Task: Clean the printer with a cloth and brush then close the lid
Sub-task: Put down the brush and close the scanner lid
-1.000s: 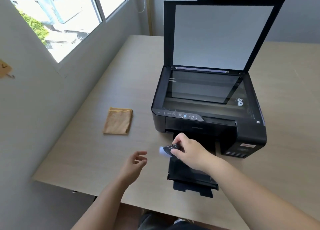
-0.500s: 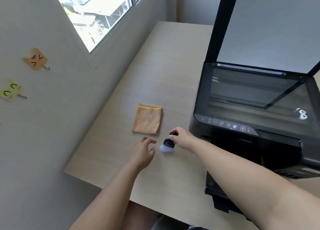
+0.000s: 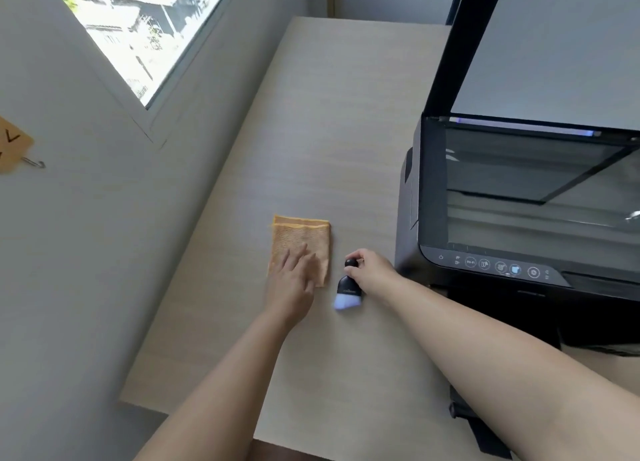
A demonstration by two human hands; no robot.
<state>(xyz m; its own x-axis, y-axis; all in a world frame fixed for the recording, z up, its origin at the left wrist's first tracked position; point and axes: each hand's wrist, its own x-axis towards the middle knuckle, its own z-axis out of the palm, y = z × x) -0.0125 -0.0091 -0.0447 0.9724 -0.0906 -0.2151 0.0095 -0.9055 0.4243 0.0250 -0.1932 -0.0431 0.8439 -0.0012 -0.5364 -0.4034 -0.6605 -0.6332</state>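
Observation:
A black printer stands on the right of the table, its lid raised upright and the scanner glass showing. A folded orange cloth lies on the table left of the printer. My left hand rests flat on the cloth's near half, fingers spread. Just right of the cloth, my right hand grips the black handle of a small brush, whose pale bristles point toward me and touch or hover just over the table.
The light wooden table runs along a grey wall with a window at the left. An orange wall hook hangs on that wall. The printer's black output tray juts over the table's near edge.
The view has swung left and nearer. My left hand moved forward onto the cloth. My right hand carried the brush from the printer's front tray to the table beside the cloth.

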